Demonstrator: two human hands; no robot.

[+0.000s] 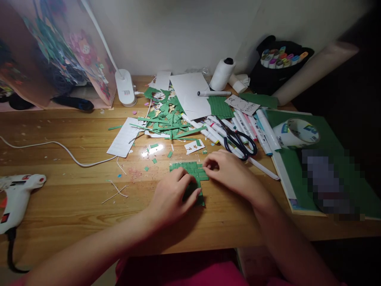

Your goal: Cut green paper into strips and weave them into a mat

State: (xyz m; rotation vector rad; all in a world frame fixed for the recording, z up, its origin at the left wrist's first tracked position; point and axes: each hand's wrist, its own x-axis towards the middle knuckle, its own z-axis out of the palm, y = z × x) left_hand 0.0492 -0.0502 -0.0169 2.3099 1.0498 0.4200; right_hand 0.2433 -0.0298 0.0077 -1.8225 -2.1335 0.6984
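Observation:
A small mat of interlaced green paper strips (pixel 184 166) lies on the wooden table in front of me. My left hand (pixel 174 190) rests over it with curled fingers, thumb and forefinger pressing it down. Part of the mat is hidden beneath that hand. At the mat's right edge, my right hand (pixel 228 169) has thumb and forefinger pinched together at the end of a green paper strip (pixel 204 177). Small green scraps (pixel 170 154) and a white card with star-shaped cut-outs (pixel 194 147) lie just beyond the mat.
Behind lies a heap of green paper cuttings (pixel 169 115). Dark-handled scissors (pixel 238 141) rest on several markers (pixel 262 131). A tape roll (pixel 296 133) sits on green sheets (pixel 330 139) at right. A glue gun (pixel 18 198) lies left, and a white cable (pixel 68 153) crosses the table.

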